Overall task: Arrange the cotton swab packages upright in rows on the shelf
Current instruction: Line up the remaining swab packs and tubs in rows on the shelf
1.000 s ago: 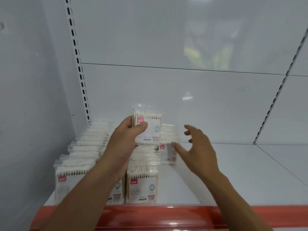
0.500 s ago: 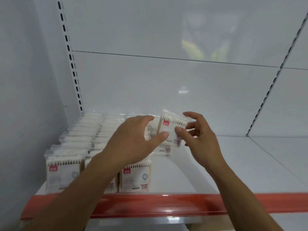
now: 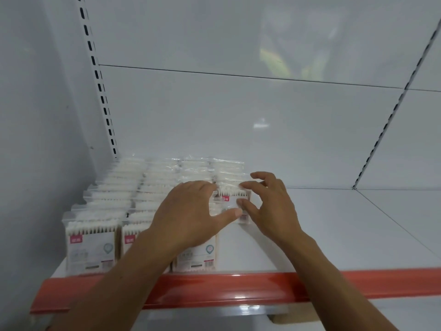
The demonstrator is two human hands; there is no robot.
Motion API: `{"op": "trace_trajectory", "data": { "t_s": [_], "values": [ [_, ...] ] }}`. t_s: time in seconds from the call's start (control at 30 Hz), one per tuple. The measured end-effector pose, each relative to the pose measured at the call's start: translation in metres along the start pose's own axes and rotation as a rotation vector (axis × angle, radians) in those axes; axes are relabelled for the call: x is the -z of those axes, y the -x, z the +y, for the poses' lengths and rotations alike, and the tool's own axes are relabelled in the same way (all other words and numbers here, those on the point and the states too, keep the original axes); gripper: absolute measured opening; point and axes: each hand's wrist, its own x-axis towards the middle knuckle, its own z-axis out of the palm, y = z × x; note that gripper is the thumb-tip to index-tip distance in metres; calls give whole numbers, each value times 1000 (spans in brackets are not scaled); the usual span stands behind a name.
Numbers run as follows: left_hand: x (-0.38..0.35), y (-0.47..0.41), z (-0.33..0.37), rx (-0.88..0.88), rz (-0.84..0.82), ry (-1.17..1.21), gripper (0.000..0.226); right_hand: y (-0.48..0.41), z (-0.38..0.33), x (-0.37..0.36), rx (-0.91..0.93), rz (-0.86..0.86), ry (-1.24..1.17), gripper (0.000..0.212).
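Several clear cotton swab packages with red labels stand upright in rows on the left of the white shelf [image 3: 322,235]. The front-left package [image 3: 91,244] faces me. One more package [image 3: 230,201] stands upright at the front of the fourth row, held between both hands. My left hand [image 3: 191,216] covers its left side, thumb under its lower front. My right hand [image 3: 267,204] pinches its right edge with thumb and curled fingers. My left forearm hides part of the front packages.
A red price strip [image 3: 334,286] runs along the shelf's front edge. A slotted upright [image 3: 100,87] marks the back left corner, another slotted upright [image 3: 391,115] stands to the right. The white side wall [image 3: 35,115] bounds the rows.
The package passed from my left hand to both hands and came down onto the shelf at the fourth row. Both hands moved lower and forward with it.
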Motion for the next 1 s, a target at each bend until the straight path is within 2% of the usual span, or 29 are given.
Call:
{"op": "trace_trajectory", "data": {
  "t_s": [0.17,0.3,0.37,0.5,0.67,0.8,0.9,1.0],
  "values": [
    [2,-2,0,0,-14,-3,81,0,-3,0,-40,12,-131,38],
    [5,-4,5,-3,-9,-20,83,-2,2,22,-100,70,-266,32],
    [6,-4,14,-8,41,-19,85,-2,14,37,-148,34,-257,32],
    [-2,-4,61,-65,138,42,66,13,60,74,-261,-96,-180,33],
    [-51,-4,150,-173,-1,233,66,43,144,145,-421,-112,-90,38],
    [-98,-16,251,-286,-32,294,38,83,228,223,-547,-94,-13,42],
    [-135,-23,339,-407,-100,382,34,126,295,298,-672,-65,63,42],
    [-166,-28,420,-475,-161,433,27,167,357,369,-795,44,106,42]
  ]
}}
